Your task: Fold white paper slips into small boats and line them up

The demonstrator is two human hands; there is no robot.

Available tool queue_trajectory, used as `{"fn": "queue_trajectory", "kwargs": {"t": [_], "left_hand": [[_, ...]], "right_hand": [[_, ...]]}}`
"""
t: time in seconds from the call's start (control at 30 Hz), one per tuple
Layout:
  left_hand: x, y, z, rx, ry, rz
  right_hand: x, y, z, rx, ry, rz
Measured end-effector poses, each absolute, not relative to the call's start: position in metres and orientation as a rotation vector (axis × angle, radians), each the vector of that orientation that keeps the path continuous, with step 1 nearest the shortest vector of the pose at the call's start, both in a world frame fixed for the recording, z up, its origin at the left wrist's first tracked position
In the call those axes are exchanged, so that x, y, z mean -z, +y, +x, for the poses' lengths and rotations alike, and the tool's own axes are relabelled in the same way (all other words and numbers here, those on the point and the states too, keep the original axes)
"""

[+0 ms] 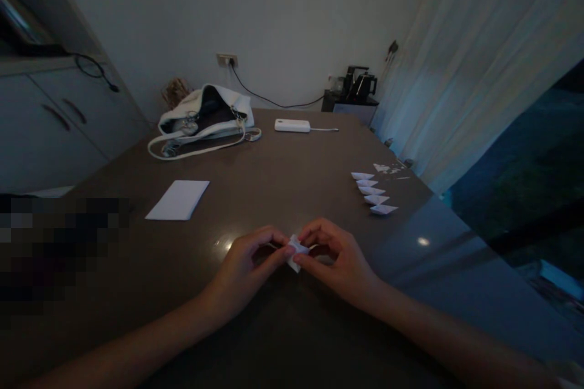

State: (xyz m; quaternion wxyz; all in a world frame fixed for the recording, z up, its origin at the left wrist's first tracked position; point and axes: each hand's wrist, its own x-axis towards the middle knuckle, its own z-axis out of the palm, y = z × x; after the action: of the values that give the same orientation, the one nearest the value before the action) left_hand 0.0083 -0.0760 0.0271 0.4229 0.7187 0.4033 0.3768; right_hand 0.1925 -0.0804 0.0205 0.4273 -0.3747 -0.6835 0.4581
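Between my two hands, just above the near part of the table, is a small folded white paper point(296, 249). The thumb and fingers of my left hand point(255, 258) pinch its left side. On its right side, my right hand point(340, 261) pinches it the same way. Fingertips cover parts of the folds. To the right stand several folded paper boats point(374, 191) in a row running away from me. A stack of white paper sheets point(177, 200) lies flat on the left.
Small paper scraps point(387, 168) lie beyond the boats. At the table's point(274, 179) far side are a white handbag point(205, 118) and a white power bank point(292, 126) with a short cable. A black kettle point(365, 85) stands behind, near the curtain point(415, 73).
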Motion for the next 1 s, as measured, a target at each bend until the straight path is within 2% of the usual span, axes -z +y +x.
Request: {"fn": "queue_trajectory", "kwargs": {"t": [0.23,0.63,0.83,1.0], "left_hand": [[-0.025,-0.072,0.007,-0.894,0.909,1.656],[-0.027,-0.078,0.007,-0.925,0.956,1.881],[-0.023,-0.071,0.003,-1.034,0.991,1.561],[-0.022,-0.067,0.004,-0.882,0.724,1.162]], "right_hand": [[-0.022,-0.081,0.194,-1.055,-1.739,-0.891],[-0.028,-0.079,0.198,-0.767,-1.930,-0.933],[-0.025,-0.072,0.200,-1.052,-1.738,-0.893],[-0.020,-0.068,0.202,-1.385,-1.483,-0.793]]}}
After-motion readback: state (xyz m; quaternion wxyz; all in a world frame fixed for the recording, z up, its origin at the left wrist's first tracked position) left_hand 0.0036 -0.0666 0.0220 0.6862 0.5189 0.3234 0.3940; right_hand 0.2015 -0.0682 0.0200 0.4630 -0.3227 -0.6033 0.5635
